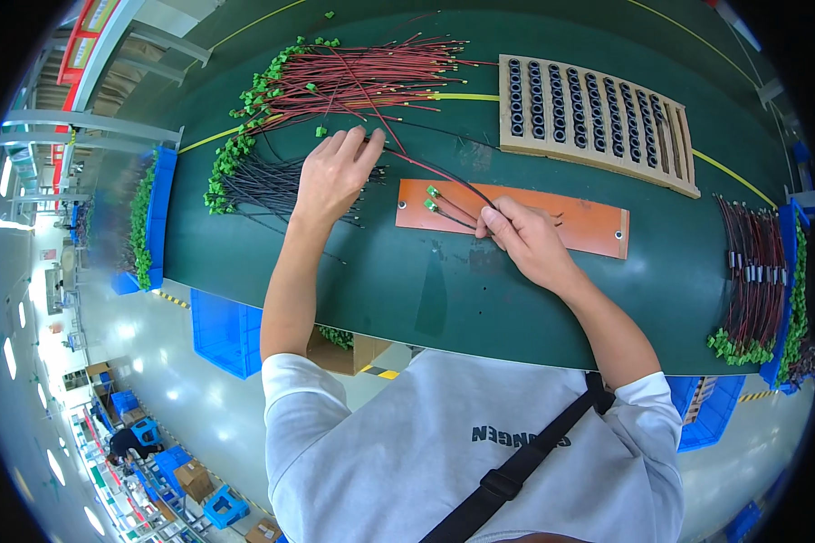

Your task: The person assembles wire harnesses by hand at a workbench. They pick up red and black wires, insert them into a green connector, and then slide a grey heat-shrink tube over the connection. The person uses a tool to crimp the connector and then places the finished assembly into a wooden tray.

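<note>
My left hand [340, 170] is closed, its fingertips at the wires beside the piles; its exact grip is partly hidden. Wires [444, 176], red and dark, stretch from there to my right hand [527, 237], which is pinched shut on them. Two green connectors [432, 199] on short wire ends stick out left of my right fingers, over an orange board [589, 233]. Red wires with green connectors lie in a large pile [362, 81] beyond my left hand. Nearer, black wires [267, 184] form a second pile, partly behind that hand.
A cardboard rack [598, 149] with rows of black rings stands at the far right of the green table [380, 281]. Bundled wires [753, 271] lie at the right edge beside a blue bin [781, 299]. Another blue bin [161, 217] stands at the left edge.
</note>
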Available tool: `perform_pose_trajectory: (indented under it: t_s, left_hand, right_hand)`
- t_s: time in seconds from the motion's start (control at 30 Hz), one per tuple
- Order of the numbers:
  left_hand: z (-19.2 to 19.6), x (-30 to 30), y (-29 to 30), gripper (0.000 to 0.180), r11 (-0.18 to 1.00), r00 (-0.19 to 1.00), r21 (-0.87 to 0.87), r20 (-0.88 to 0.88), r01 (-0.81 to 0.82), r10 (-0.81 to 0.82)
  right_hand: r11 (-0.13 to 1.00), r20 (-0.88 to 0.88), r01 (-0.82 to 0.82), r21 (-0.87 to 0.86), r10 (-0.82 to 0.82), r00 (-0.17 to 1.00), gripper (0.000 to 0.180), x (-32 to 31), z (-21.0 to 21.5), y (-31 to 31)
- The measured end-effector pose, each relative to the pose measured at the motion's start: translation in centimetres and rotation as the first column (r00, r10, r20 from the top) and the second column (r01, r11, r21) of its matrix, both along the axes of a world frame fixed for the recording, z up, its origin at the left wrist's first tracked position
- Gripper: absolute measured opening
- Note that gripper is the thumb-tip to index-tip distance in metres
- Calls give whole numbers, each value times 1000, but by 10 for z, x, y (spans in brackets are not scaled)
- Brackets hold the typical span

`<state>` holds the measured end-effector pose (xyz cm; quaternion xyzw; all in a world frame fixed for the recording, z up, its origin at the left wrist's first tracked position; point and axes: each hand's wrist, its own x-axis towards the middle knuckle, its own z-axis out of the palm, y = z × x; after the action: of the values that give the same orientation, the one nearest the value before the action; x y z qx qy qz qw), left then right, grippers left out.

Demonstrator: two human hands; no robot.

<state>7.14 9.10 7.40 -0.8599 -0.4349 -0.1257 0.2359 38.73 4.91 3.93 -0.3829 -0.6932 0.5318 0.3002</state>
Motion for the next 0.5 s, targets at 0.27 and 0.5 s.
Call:
perform_pose_trajectory:
  t_s: [0.27,0.5]
  left_hand:
    - [-1,1,-6,35,993,984,-63,152,105,-94]
    - [17,35,-12,52,974,973,31,50,224,-226]
  right_hand:
    - [1000,-32,14,-17,-14,999,35,-2,-5,1]
    - [1000,-2,-11,18,11,1000,34,-2,-4,2]
